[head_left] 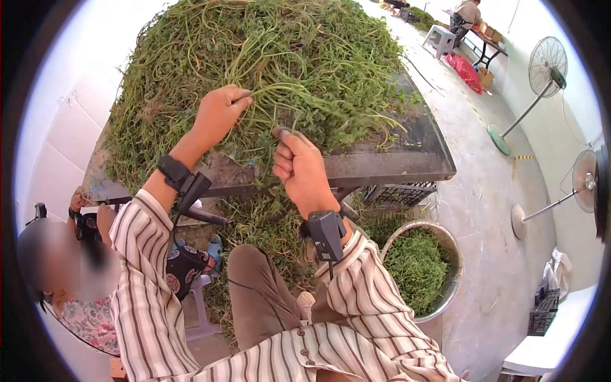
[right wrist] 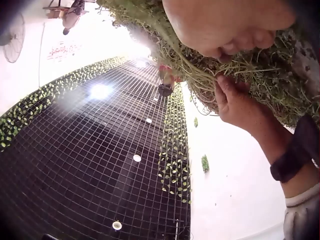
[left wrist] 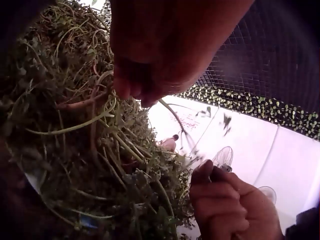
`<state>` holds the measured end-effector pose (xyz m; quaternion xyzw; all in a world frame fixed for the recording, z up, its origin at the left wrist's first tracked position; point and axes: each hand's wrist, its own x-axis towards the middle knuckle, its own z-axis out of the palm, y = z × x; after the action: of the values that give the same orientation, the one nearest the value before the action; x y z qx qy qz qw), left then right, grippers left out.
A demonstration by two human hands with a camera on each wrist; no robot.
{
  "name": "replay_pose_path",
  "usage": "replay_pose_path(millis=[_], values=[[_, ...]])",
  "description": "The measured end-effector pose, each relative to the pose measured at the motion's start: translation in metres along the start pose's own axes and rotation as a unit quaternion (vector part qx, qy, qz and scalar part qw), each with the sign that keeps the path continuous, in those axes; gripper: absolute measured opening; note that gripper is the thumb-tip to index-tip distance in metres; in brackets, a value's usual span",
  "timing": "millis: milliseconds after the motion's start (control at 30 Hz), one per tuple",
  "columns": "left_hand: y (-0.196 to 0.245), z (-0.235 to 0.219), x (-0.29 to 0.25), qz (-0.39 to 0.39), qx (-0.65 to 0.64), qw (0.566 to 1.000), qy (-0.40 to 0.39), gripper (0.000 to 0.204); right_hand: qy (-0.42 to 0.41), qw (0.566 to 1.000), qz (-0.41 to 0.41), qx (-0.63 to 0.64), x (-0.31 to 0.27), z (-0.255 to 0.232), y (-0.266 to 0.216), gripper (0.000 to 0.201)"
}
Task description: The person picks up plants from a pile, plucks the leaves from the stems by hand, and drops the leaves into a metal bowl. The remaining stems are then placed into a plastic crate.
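Observation:
A large heap of leafy green stems [head_left: 280,38] covers the table in front of me. My left hand [head_left: 221,113] is over the near side of the heap, pinching a few long green stems [head_left: 280,89] between thumb and fingers. They stretch rightward from it, blurred at the leafy end. Lower and to the right, my right hand [head_left: 300,164] has its fingers curled and its thumb against the index finger. In the left wrist view, a thin stem [left wrist: 172,112] runs from the left hand toward the darkened fingertips of the right hand [left wrist: 232,207], where blurred leaf bits show.
A round metal tub [head_left: 455,274] of cut greens stands at lower right, beside a black crate [head_left: 401,193] under the table edge [head_left: 382,167]. More stems lie on the floor around my knees. Another person [head_left: 70,274] sits close on the left. Standing fans [head_left: 547,67] are at right.

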<state>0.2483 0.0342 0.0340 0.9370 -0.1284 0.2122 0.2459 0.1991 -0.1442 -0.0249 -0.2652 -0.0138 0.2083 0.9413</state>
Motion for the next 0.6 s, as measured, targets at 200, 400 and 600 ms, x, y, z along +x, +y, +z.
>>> replay_pose_path(millis=[200,400,600], values=[[0.014,0.003,-0.025,-0.002,-0.028,0.999,-0.034,0.019,0.017,0.999,-0.026,-0.007,0.004,0.001,0.002,0.005],[0.01,0.016,-0.048,0.11,-0.006,0.993,-0.045,0.016,0.007,0.999,-0.035,-0.012,0.015,-0.001,0.01,0.007],[0.012,-0.001,-0.048,0.126,-0.048,0.989,-0.052,0.025,0.029,0.999,-0.039,0.014,0.013,0.001,0.008,0.017]])
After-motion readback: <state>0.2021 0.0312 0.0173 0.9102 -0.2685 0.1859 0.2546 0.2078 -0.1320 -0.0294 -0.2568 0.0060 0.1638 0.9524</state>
